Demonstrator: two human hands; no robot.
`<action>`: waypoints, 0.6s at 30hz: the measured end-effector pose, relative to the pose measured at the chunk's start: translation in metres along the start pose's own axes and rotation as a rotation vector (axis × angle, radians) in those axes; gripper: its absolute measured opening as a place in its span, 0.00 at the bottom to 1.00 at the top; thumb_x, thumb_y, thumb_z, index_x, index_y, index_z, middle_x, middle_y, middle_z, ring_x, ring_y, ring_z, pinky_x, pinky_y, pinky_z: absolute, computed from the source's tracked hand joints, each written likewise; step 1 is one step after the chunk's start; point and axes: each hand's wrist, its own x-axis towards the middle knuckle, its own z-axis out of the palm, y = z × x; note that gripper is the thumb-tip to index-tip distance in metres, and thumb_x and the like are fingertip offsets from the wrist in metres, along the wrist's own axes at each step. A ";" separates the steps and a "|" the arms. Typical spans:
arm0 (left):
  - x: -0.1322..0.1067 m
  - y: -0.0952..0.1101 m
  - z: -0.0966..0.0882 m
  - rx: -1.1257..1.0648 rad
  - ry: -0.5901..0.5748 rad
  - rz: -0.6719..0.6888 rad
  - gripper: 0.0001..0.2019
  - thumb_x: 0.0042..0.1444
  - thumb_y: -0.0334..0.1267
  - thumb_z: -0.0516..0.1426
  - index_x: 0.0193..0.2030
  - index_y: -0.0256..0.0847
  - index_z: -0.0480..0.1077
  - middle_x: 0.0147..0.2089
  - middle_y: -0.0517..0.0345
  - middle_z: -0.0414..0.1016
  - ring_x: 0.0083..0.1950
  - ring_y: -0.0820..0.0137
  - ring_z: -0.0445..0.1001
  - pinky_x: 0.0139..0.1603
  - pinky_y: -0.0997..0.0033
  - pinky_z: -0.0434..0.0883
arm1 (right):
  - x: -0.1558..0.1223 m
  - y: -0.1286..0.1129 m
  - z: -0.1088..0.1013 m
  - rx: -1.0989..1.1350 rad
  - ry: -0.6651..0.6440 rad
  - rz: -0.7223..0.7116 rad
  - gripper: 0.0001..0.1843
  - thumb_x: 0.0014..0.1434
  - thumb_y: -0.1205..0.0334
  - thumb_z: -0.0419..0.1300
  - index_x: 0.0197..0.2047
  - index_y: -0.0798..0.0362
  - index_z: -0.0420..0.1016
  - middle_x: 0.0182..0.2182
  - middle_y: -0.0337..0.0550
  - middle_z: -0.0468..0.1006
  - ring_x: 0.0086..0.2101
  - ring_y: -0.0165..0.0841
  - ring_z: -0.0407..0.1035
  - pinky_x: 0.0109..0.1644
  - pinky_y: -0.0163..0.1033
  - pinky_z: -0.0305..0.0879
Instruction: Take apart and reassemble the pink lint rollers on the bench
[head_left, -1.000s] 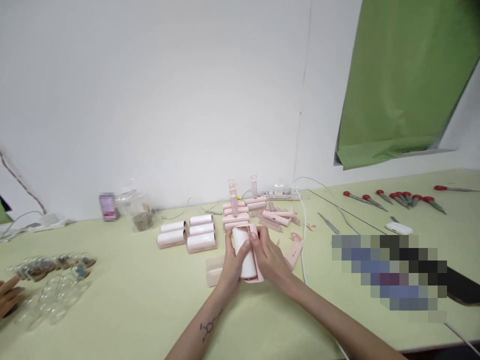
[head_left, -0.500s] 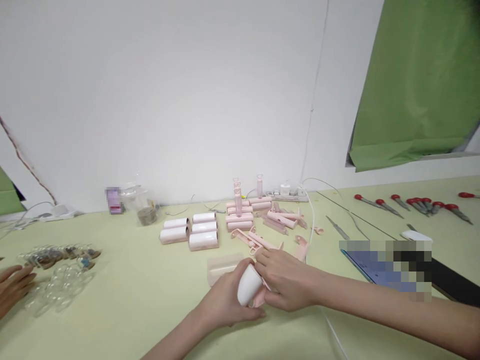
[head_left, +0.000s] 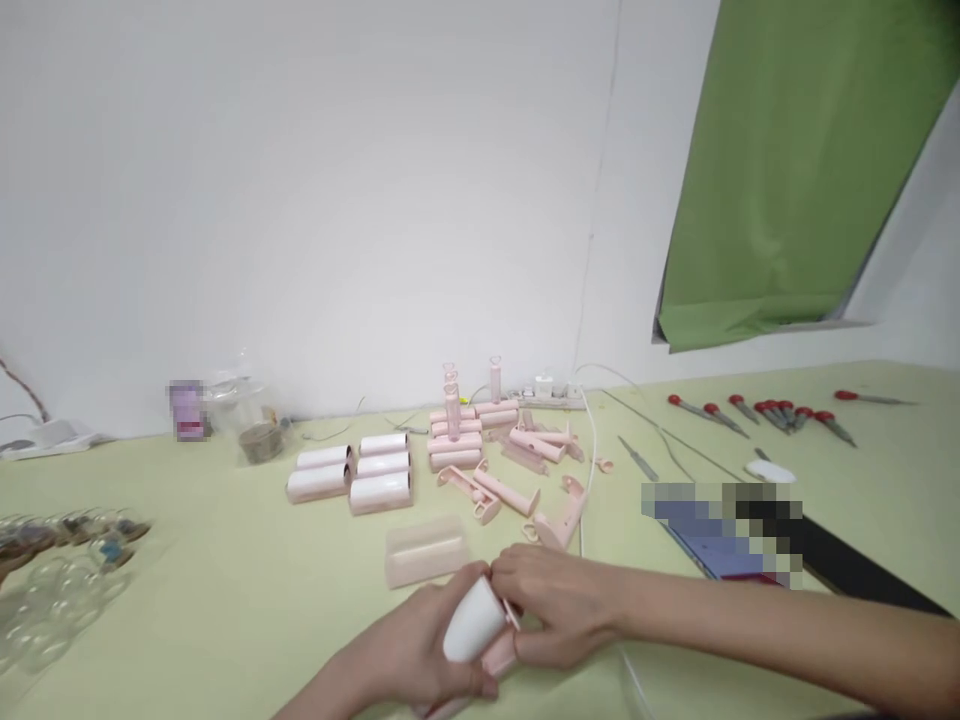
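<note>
Seen from my head camera, my left forearm comes in at the bottom edge, left of centre, and slants up to the right. My left hand [head_left: 420, 635] is wrapped partway around a white roller [head_left: 472, 622] at the lower middle of the frame, its fingers behind the far side and its thumb stretched along underneath. My right forearm enters from the lower right edge and runs almost level leftward. My right hand [head_left: 555, 605] is bent inward, back of the hand up, fingers curled in at the roller's upper right side and thumb tucked below. It is mostly closed and seems to grip a pink part [head_left: 499, 655] lying against the roller; my own fingers hide the exact hold.

The roller is tilted and looks foreshortened. As far as it shows, its long axis runs from lower left to upper right; which end is which, I can't tell.

Just above my left hand, a translucent shell [head_left: 426, 552] lies on the counter [head_left: 225, 590], its length close to level, rising slightly rightward. Just above my right hand, a pink holder [head_left: 561, 518] slants up to the right, while a pink tube [head_left: 506, 491] left of it slopes down to the right.
</note>
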 end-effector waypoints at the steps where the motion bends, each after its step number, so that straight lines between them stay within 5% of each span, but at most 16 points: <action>1: 0.000 -0.002 0.001 0.002 -0.002 -0.002 0.35 0.37 0.40 0.63 0.55 0.50 0.56 0.46 0.60 0.71 0.43 0.62 0.69 0.40 0.71 0.64 | 0.000 0.001 0.002 -0.005 0.001 0.000 0.08 0.45 0.62 0.55 0.29 0.57 0.69 0.27 0.46 0.72 0.27 0.34 0.64 0.34 0.36 0.60; 6: -0.001 -0.003 0.003 -0.001 0.025 0.031 0.34 0.38 0.41 0.63 0.55 0.51 0.57 0.45 0.60 0.71 0.43 0.60 0.68 0.39 0.71 0.63 | -0.001 0.003 0.009 -0.005 0.064 0.014 0.07 0.43 0.63 0.54 0.28 0.56 0.68 0.27 0.45 0.72 0.28 0.34 0.64 0.36 0.35 0.60; 11: -0.011 0.001 0.005 -0.121 0.011 0.073 0.20 0.47 0.43 0.55 0.50 0.49 0.61 0.42 0.62 0.73 0.38 0.66 0.69 0.36 0.74 0.64 | 0.003 0.000 0.015 0.071 0.066 0.028 0.04 0.42 0.64 0.55 0.24 0.55 0.67 0.24 0.41 0.70 0.25 0.32 0.63 0.34 0.36 0.60; 15: -0.015 -0.005 0.004 -0.059 0.086 0.032 0.25 0.42 0.39 0.59 0.51 0.50 0.61 0.42 0.62 0.73 0.39 0.65 0.70 0.36 0.74 0.65 | 0.004 0.003 0.010 0.214 0.039 0.190 0.08 0.43 0.59 0.59 0.27 0.54 0.68 0.23 0.37 0.69 0.22 0.28 0.60 0.26 0.32 0.56; 18: -0.011 -0.011 0.003 -0.058 0.149 0.056 0.19 0.45 0.39 0.57 0.47 0.47 0.65 0.41 0.60 0.73 0.38 0.66 0.71 0.36 0.73 0.65 | 0.001 0.009 0.005 0.364 0.070 0.288 0.14 0.44 0.54 0.62 0.31 0.54 0.69 0.26 0.37 0.69 0.25 0.28 0.62 0.25 0.30 0.54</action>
